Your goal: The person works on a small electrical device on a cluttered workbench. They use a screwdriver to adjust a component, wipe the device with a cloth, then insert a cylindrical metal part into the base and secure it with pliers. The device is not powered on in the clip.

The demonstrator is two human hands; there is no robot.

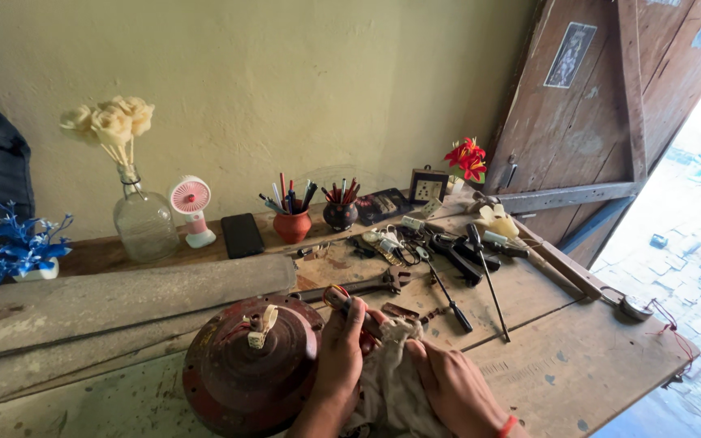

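From my remote seat I see only two bare forearms and hands entering from the bottom edge, just right of the rusty red fan motor (245,365); no sleeves show on either arm. The left hand (342,341), nearest the motor, wears no ring, watch or glove that I can make out. The right hand (452,385), farther from the motor, has a thin red-orange band (507,426) at the wrist, partly cut off by the frame edge, and its fingers (417,353) are bare too.

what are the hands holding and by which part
Both the left hand and right hand grip a bunched-up rag, each at its own side, beside the fan motor.
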